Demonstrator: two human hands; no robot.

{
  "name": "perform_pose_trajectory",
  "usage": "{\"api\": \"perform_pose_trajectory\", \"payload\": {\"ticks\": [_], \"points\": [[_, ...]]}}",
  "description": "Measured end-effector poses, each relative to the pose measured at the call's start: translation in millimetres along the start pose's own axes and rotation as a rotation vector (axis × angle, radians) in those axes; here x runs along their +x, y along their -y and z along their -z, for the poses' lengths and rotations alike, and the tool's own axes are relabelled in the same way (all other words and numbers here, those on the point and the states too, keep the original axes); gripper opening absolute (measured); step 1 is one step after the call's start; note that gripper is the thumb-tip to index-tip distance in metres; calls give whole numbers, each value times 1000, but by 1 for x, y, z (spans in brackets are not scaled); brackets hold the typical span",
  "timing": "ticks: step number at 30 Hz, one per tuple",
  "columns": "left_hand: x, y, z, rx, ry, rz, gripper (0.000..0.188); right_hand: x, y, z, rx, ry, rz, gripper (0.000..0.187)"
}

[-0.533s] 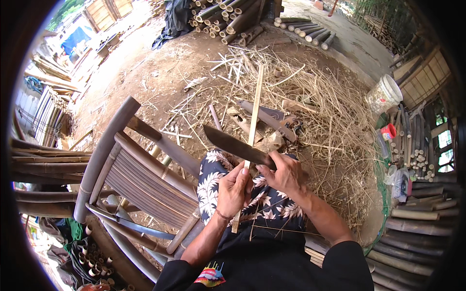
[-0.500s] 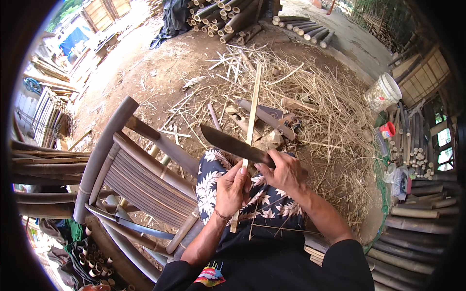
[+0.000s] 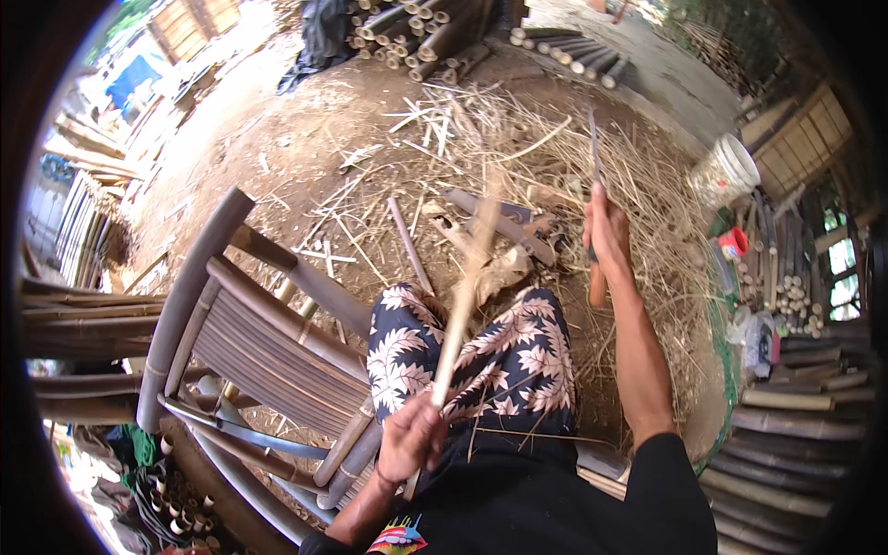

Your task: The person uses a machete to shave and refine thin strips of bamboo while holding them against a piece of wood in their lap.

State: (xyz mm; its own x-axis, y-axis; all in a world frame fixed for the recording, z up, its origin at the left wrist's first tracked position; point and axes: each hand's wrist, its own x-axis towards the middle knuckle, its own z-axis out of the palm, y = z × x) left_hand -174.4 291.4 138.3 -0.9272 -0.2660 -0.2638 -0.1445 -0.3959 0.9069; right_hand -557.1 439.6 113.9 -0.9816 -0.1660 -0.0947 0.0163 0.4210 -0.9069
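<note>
My left hand is closed around the lower end of a pale bamboo strip. The strip slants up and away over my lap, its far end smeared by motion. Out to the right, my right hand grips a large knife by its brown wooden handle. The blade points up and away, seen nearly edge-on, apart from the strip. Below the strip are my knees in dark leaf-patterned trousers. Beyond them on the ground lie a hand saw and a cut bamboo piece.
A bamboo chair stands close on my left, with a curved saw blade across it. Shavings cover the ground ahead and right. Stacked bamboo poles lie at the back, others at right. A white bucket stands far right.
My right hand has swung the knife away from the strip, out to the right and upward. My left hand has drawn back toward me with the strip, lower and slightly left.
</note>
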Motion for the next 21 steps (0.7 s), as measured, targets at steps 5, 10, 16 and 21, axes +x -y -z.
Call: {"api": "perform_pose_trajectory", "payload": {"ticks": [5,10,16,21], "points": [[107,13,38,200,-264,-438,23,-116,13,-58,520,562,-137,34],[128,10,25,309,96,-458,28,-146,19,-97,762,558,-375,24],[78,16,21,-529,272,306,50,-99,9,-79,651,433,-210,23],[60,24,23,-106,24,225,37,-76,1,-62,-330,246,501,55]]}}
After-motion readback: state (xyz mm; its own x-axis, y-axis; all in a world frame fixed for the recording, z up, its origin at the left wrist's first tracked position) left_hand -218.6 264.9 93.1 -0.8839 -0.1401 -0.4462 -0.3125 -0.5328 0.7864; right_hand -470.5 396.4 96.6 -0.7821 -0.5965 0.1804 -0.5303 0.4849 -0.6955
